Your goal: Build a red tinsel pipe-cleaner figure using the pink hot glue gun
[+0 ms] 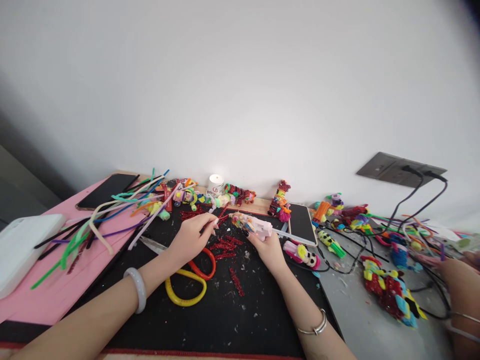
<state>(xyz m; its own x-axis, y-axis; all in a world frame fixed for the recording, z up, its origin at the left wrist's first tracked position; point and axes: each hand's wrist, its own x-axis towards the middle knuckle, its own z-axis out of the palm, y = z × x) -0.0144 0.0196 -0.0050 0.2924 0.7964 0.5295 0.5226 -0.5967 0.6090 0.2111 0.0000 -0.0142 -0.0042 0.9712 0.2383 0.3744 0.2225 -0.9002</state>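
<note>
Nearest: left forearm (pixel 88 312) with pale bangle (pixel 138 291), right forearm (pixel 296 300) with silver bangle (pixel 320 325), both over black mat (pixel 258 325). Scissors (pixel 181 301) under the left wrist, loops toward camera, blades away-left. Loose red glitter strips (pixel 236 282) mid-mat. Right hand (pixel 270 254) wrapped round handle of glue gun (pixel 260 227), above mat centre; trigger finger: can't tell. Gun's long axis runs roughly left-right, nozzle left at the other hand, glue stick (pixel 294 236) out the back, rightward. Left hand (pixel 193 237) pinches thin red strip (pixel 224 218) just by nozzle; contact unclear. Behind: white cup (pixel 215 187), pipe-cleaner figure (pixel 279 204).
</note>
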